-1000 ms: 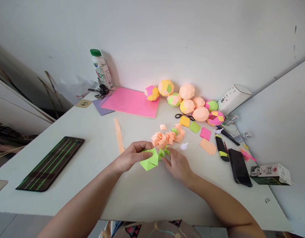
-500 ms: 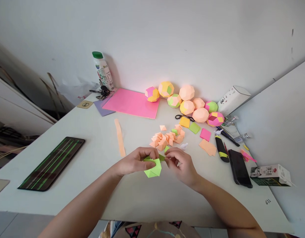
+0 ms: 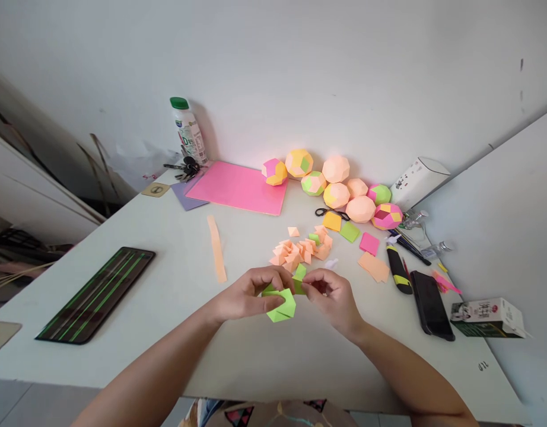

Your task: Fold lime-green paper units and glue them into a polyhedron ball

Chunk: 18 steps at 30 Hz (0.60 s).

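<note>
My left hand (image 3: 260, 292) is closed on a green folded paper piece (image 3: 283, 309), thumb on its near face and fingers curled over the far side. A green paper flap (image 3: 297, 286) stretches between the two hands. My right hand (image 3: 333, 296) pinches its right end between thumb and fingertips. Whether the flap is joined to the folded piece is hidden behind the left fingers. Just beyond the hands lies a pile of small peach folded paper pieces (image 3: 293, 254) with a green one (image 3: 314, 238) among them.
Faceted paper balls (image 3: 360, 209) cluster by the wall, with scissors (image 3: 331, 212) in front. Sticky-note stacks (image 3: 349, 231), a box cutter (image 3: 398, 270), a phone (image 3: 431, 305) and a milk carton (image 3: 487, 317) lie right. Left are a peach strip (image 3: 217, 249), a dark tablet-like panel (image 3: 95, 295) and a bottle (image 3: 190, 133).
The green flap between my hands now shows more broadly, and the folded piece has tilted slightly. Both hands have shifted a little to the right, still gripping the paper.
</note>
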Tool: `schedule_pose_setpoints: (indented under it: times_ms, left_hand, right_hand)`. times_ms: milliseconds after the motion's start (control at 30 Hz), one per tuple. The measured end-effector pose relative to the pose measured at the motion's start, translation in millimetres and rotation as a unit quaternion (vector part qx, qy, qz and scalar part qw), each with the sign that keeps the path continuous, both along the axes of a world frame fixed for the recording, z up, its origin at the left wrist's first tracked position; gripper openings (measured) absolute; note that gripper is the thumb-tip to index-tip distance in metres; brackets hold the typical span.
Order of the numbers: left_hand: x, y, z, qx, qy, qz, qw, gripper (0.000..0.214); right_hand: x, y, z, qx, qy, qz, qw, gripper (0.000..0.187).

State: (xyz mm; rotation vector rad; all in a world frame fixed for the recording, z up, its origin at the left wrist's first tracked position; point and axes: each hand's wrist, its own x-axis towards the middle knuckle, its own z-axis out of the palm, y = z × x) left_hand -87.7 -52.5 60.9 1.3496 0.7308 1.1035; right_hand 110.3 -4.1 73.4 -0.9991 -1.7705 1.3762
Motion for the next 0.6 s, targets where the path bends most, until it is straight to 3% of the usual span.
schedule_pose_setpoints:
  times_ms: [100,233,367,500,600]
  left_hand:
    - [2.3,-1.4,-0.1,0.01,0.002,0.004,1.0,0.013]
    - [2.9,-2.9,0.4,0.02,0.017,0.017,1.0,0.014]
    - [2.9,-3.2,0.9,0.031,0.029,0.021,0.999,0.014]
    - [3.3,-3.3,1.7,0.039,0.039,0.017,0.998,0.012]
    - [3.5,-3.6,1.4,0.026,0.038,0.014,0.999,0.013]
  right_hand:
    - [0.3,-0.3,1.5,-0.005,0.01,0.007,1.0,0.008]
    - [1.4,4.7,1.3,-0.116,0.008,0.013,0.993,0.022]
    - [0.9,8.7,-3.1,-0.208,0.003,0.067,0.976,0.027]
    - [0.8,6.6,-1.4,-0.168,0.018,0.058,0.984,0.024]
    - [7.1,5.9,10.7,-0.053,0.005,0.044,0.998,0.017]
